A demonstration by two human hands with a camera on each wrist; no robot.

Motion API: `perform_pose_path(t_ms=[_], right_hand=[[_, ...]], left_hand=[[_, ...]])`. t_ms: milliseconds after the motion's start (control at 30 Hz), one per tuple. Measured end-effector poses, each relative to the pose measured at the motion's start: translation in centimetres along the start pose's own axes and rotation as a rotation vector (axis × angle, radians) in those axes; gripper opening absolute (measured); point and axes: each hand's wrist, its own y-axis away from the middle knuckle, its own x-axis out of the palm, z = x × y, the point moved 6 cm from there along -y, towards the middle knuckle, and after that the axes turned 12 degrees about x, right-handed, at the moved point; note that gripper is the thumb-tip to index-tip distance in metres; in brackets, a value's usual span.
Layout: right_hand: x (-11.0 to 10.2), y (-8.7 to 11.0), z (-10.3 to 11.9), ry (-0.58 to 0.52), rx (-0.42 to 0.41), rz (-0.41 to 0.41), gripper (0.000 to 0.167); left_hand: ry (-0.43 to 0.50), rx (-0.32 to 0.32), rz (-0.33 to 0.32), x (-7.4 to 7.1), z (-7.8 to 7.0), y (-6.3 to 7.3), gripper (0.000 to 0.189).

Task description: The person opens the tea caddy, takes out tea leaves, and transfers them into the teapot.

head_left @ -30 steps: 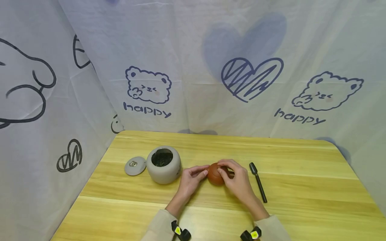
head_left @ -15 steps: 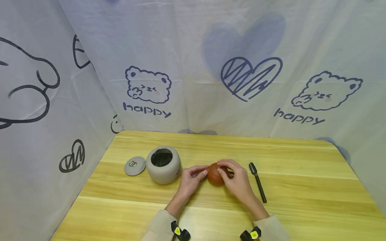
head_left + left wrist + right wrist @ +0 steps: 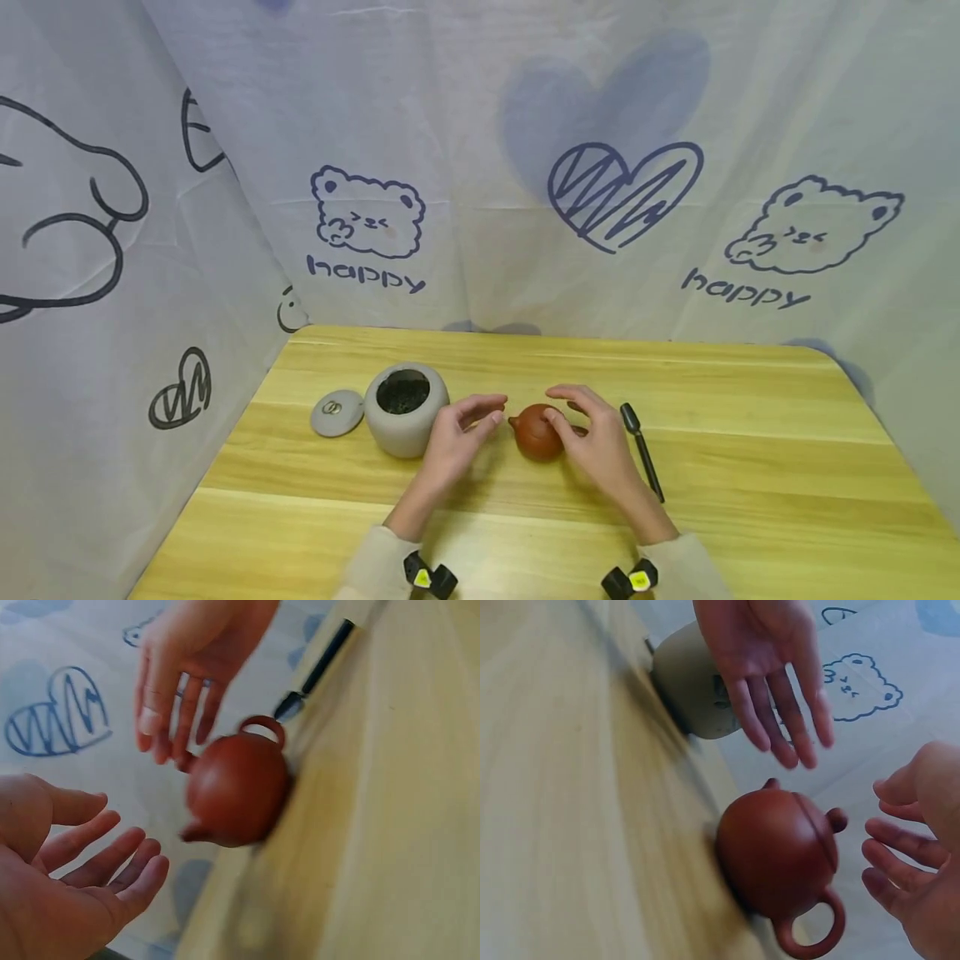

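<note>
A small reddish-brown clay teapot (image 3: 537, 439) stands upright on the table with its lid on, spout to the left and handle to the right. My left hand (image 3: 452, 440) hovers left of the spout, fingers loosely bent and holding nothing. Just over the teapot's right side is my right hand (image 3: 600, 446), its fingers spread. In the right wrist view a gap separates the right hand (image 3: 919, 836) from the lid knob (image 3: 838, 819). The left wrist view shows the spout (image 3: 196, 831) apart from the left fingers.
A grey round jar (image 3: 408, 433) holding dark leaf-like bits stands behind the left hand. Its likely lid, a grey disc (image 3: 336, 414) with a ring on top, lies left of it. A black scoop (image 3: 642, 454) lies right of the right hand. Printed cloth (image 3: 480, 250) hangs behind the table.
My left hand has left the teapot's spout and moved left. The right hand's fingers have parted from the lid knob and shifted slightly right. The teapot stays in place.
</note>
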Motion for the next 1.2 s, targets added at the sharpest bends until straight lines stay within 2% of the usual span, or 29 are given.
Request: perform_pose_path(t_ms=[233,467,600,767,967,1200], right_hand=[[-0.3,-0.5,1.1,-0.053,-0.036,-0.007,0.027],[0.5,-1.1,2.5,-0.144,-0.005,0.025,0.029],[1.2,-1.4,3.0,-0.164,0.029,0.052,0.032],[2.4,-1.6,3.3,-0.187,0.092,0.103,0.036],[3.8,-1.9,3.8,-0.186,0.099,0.13,0.041],[5.6,-2.1,4.2,-0.228,0.092,0.157,0.05]], left_hand=[[0.03,0.033,0.023,-1.8,-2.5,0.4,0.027],[0.01,0.148,0.012,-4.2,-4.7,0.9,0.027],[0.005,0.226,-0.019,-5.8,-6.1,0.9,0.027],[-0.005,0.273,-0.076,-7.6,-7.4,1.0,0.027],[-0.045,0.266,-0.146,-10.0,-7.9,1.2,0.028],[-0.105,0.249,-0.237,-13.2,-7.2,1.1,0.028]])
